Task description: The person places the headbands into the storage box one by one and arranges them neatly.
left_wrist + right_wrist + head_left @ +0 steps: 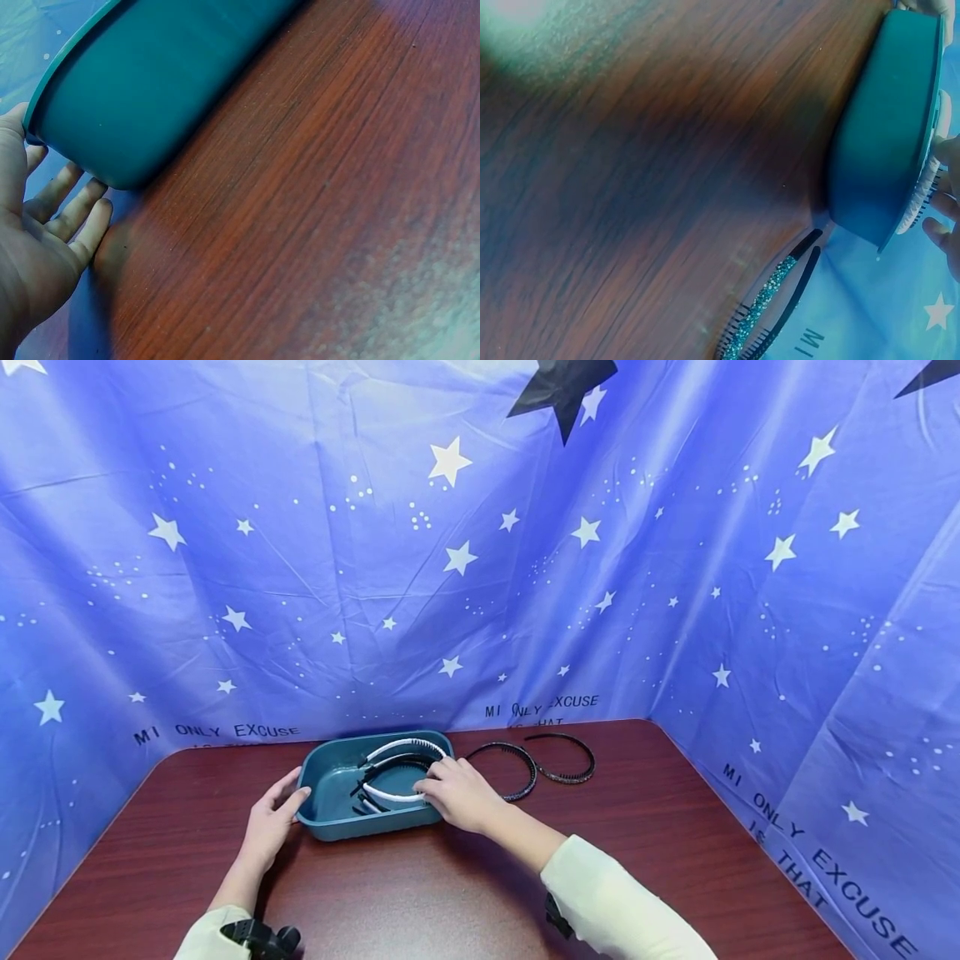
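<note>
A teal plastic box (324, 770) stands near the table's back edge. At its left end my left hand (272, 814) holds the rim, thumb over the edge and the other fingers along the outside wall (127, 97). My right hand (463, 793) is over the right end and pinches a white toothed headband (390, 795), which lies along the rim in the right wrist view. Black headbands (401, 762) lie inside the box within the white one's curve. Part of the white headband is hidden behind my right fingers.
Two dark glittery headbands lie on the table to the right of the box, a nearer one (534, 768) and a farther one (588, 758). A blue star-patterned cloth (397, 568) hangs behind the reddish-brown wooden table (637, 827).
</note>
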Demonstrator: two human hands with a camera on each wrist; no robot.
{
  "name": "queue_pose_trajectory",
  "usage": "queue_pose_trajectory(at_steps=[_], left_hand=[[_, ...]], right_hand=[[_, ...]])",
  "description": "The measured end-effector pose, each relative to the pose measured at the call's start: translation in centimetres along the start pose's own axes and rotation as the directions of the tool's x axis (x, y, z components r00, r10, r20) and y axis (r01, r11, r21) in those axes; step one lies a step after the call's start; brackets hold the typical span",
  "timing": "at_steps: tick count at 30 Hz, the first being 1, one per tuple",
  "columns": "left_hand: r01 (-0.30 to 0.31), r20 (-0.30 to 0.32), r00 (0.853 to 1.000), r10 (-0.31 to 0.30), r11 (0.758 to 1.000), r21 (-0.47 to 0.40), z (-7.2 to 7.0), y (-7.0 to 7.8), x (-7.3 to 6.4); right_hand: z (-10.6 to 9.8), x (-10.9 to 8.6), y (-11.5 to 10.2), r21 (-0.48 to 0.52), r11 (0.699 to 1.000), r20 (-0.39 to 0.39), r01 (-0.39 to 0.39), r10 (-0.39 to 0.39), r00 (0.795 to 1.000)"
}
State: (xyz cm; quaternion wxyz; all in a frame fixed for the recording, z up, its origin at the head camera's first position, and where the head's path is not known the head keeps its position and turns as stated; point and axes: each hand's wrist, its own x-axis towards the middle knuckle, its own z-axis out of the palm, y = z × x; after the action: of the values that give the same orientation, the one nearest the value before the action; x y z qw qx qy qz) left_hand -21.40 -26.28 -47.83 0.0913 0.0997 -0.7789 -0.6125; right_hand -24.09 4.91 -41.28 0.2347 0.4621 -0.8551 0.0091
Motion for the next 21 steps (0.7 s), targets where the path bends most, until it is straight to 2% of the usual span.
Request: queue_pose_trajectory(at_steps=[21], left_hand=[[-0.015, -0.01, 1.0, 0.015, 1.0, -0.005, 0.13, -0.08, 0.02]], right_hand=[[-0.6, 0.39, -0.56, -0.026, 1.0, 0.089, -0.012, 0.015, 0.996]])
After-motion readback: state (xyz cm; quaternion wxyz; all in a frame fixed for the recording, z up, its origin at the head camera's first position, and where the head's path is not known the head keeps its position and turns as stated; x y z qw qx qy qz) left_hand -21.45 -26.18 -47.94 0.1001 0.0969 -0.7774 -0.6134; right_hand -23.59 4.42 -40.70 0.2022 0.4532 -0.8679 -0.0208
